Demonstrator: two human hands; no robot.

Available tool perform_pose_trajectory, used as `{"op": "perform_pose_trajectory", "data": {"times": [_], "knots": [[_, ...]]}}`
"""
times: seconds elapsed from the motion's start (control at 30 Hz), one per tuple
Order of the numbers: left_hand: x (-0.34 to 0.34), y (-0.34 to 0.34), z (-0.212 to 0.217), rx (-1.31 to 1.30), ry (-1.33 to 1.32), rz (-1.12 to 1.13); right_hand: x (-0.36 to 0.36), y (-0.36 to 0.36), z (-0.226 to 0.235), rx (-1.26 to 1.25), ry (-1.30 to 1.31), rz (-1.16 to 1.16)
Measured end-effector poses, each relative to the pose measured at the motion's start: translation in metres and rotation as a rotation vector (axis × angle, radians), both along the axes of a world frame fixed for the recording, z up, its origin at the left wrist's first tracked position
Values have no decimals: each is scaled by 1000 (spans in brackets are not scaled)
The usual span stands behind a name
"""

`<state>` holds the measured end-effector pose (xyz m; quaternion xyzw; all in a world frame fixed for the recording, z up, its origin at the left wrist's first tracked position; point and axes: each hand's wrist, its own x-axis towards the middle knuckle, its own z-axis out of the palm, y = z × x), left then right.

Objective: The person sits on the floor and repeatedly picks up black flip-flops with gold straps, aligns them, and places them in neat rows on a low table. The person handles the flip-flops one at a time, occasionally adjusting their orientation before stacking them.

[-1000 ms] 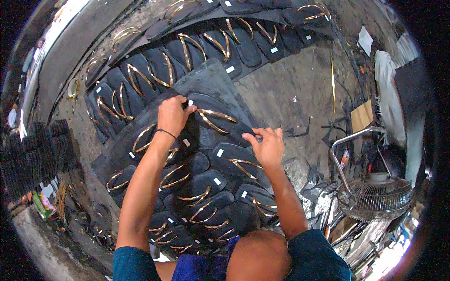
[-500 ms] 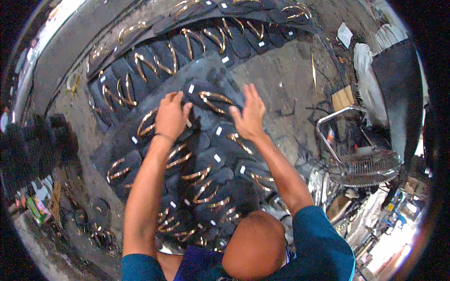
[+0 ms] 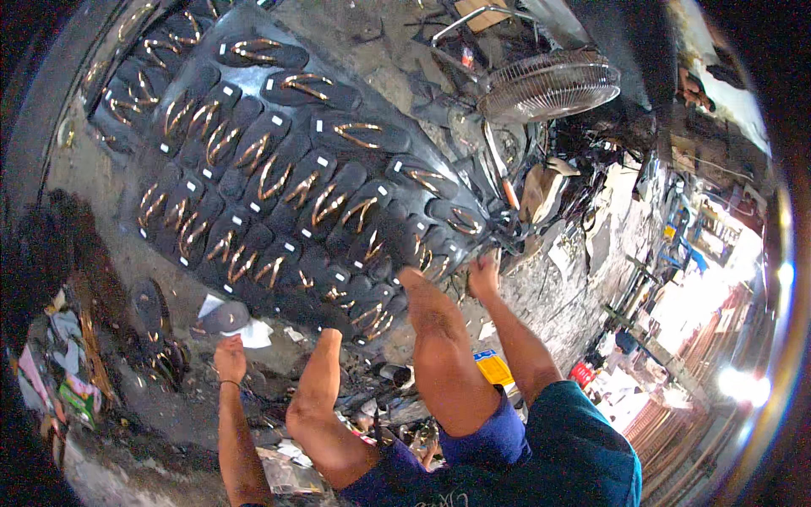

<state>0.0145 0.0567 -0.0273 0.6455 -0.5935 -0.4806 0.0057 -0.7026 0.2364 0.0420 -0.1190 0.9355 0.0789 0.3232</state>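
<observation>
Rows of black flip-flops (image 3: pixel 253 152) with gold straps and small white labels lie across a dark sheet (image 3: pixel 405 106) on the floor. My left hand (image 3: pixel 230 359) is down at the near left with its fingers curled. Just beyond it lie a single dark flip-flop sole (image 3: pixel 224 317) and white paper (image 3: pixel 256 334); I cannot make out what, if anything, this hand holds. My right hand (image 3: pixel 484 275) is closed at the right end of the rows, close to the sheet's corner. Whatever it may grip there is hidden.
A metal fan (image 3: pixel 549 84) lies at the far right. Scraps and light-coloured debris (image 3: pixel 583 228) cover the ground at the right. A dark pair of sandals (image 3: pixel 152 313) and a coloured bag (image 3: pixel 76 393) are at the left. My bare legs (image 3: pixel 452 363) stand at the near edge.
The view has swung, with the fan now higher and more flip-flops showing. Both hands have left the flip-flops at the rows' middle and moved apart, nearer my body.
</observation>
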Motion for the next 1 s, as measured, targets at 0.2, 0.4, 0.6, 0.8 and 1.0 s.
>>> {"op": "perform_pose_trajectory", "data": {"times": [0.2,0.4,0.6,0.8,1.0], "knots": [[-105,124,52,198,-62,240,-168,19,-91,8,139,197],[-146,276,-16,556,139,996,-303,7,-227,3,309,389],[-272,390,-68,583,-191,1197,-313,-27,-212,56,226,679],[-304,444,-137,498,-29,1475,-329,-1,-149,-21,322,1073],[-269,516,-180,-255,-428,1053,-242,108,-87,-105,161,1005]]}}
